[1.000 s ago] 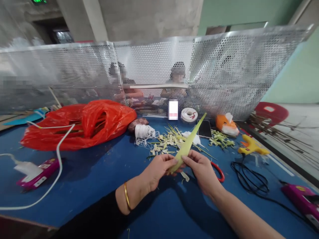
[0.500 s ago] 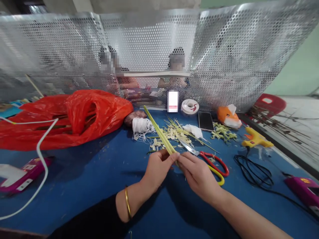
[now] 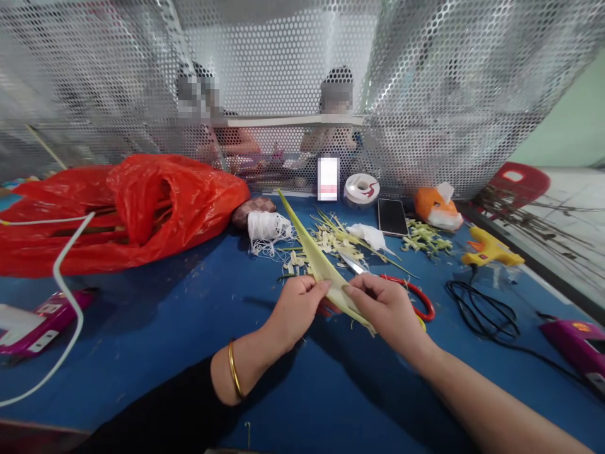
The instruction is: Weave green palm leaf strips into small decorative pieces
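Observation:
A long pale yellow-green leaf [image 3: 316,256] with a pointed tip is spread partly open between my two hands above the blue table. My left hand [image 3: 299,310] pinches its left edge between thumb and fingers. On the opposite edge, nearer the broad lower end, my right hand [image 3: 388,309] is closed on the same leaf. Scissors with red and yellow handles [image 3: 420,299] lie just beyond my right hand, which covers part of them. Behind the leaf are pale leaf scraps [image 3: 333,243] and a spool of white string [image 3: 267,228].
A red plastic bag [image 3: 189,202] fills the back left. To the right lie a phone [image 3: 392,217], an orange tissue pack [image 3: 437,207], a yellow glue gun [image 3: 491,250] with a black cord and a purple power strip [image 3: 574,350]. Two people sit behind the perforated metal screen [image 3: 283,63].
The leaf was narrow and folded; now it is opened out wider. My right hand has shifted slightly right, apart from my left. The camera view has tilted down a little.

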A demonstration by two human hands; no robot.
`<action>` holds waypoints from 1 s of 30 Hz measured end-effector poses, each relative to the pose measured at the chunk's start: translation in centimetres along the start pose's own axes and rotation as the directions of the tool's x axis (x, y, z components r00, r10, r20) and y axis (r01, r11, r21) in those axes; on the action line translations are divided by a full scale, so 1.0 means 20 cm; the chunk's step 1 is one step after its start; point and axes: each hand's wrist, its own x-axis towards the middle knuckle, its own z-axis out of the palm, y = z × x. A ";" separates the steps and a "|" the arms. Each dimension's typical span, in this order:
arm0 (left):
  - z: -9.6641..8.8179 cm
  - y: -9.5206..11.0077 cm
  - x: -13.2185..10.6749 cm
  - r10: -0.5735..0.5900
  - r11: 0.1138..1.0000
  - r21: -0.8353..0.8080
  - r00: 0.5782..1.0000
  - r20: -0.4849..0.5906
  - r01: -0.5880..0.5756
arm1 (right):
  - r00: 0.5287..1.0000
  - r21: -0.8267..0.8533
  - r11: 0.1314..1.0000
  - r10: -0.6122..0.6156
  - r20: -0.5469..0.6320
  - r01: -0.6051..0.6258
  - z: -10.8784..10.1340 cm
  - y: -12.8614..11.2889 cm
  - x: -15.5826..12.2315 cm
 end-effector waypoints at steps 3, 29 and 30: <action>-0.01 0.01 0.00 -0.017 1.000 -0.014 0.999 0.028 0.018 | 0.999 0.075 0.996 0.046 0.013 -0.046 0.01 0.00 0.00; -0.58 0.31 -0.11 0.829 0.527 0.829 0.328 -0.453 -0.188 | 0.896 -0.312 0.841 -0.396 0.202 0.442 0.04 0.06 -0.04; -0.64 0.32 -0.14 0.839 0.521 0.846 0.243 -0.486 -0.107 | 0.890 -0.306 0.837 -0.405 0.209 0.453 0.04 0.07 -0.04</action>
